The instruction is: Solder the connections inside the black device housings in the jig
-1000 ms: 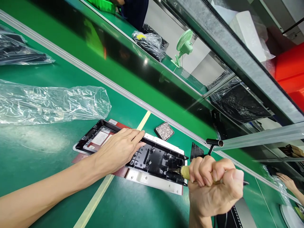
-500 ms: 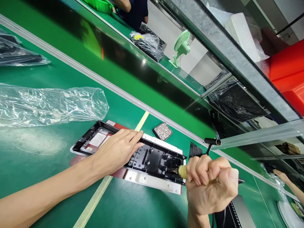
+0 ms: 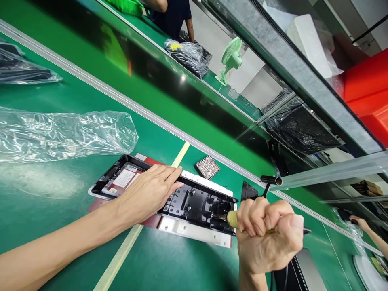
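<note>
A black plastic housing [image 3: 198, 206] lies open side up in a white and dark red fixture [image 3: 194, 233] on the green bench. Across its middle lies my left hand [image 3: 151, 186], palm down, fingers stretched out and nearly together, holding nothing. My right hand [image 3: 269, 234] is wrapped round the yellow handle of a tool [image 3: 233, 219]. The tool's metal end reaches into the right end of the housing; its very tip is hard to make out. Labels [image 3: 124, 178] show at the housing's left end.
A small box of light granules [image 3: 207, 167] sits behind the fixture, near the metal rail. Clear plastic bags [image 3: 66, 135] lie at the left. A black stand with a tube [image 3: 271, 181] rises behind my right hand. Other people's arms [image 3: 371, 234] show at the far right and top.
Both my hands and the tool stay in practically the same place. At the top, the other person's arm has come further into view; the hand at the far right has shifted slightly.
</note>
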Available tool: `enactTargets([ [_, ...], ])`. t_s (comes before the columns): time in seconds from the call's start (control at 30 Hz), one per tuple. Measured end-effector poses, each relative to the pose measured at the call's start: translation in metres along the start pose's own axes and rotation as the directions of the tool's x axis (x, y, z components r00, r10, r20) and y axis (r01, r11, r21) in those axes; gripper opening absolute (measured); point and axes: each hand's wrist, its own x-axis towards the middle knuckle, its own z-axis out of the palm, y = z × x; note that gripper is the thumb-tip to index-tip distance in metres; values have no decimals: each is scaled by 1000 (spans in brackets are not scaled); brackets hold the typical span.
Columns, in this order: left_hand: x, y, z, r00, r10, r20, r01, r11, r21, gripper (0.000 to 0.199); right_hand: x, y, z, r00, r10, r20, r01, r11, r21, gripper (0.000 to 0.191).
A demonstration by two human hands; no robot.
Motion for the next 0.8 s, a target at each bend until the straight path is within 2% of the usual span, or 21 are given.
enactTargets([
  [0.27, 0, 0, 1, 1000, -8, -11, 8, 1000, -27, 44, -1, 1, -3, 1000, 0, 7, 0, 1000, -5, 39],
  [0.8, -1, -1, 0, 1000, 16, -12, -16, 1000, 24, 44, -1, 0, 0, 1000, 3, 3, -3, 1000, 8, 39],
])
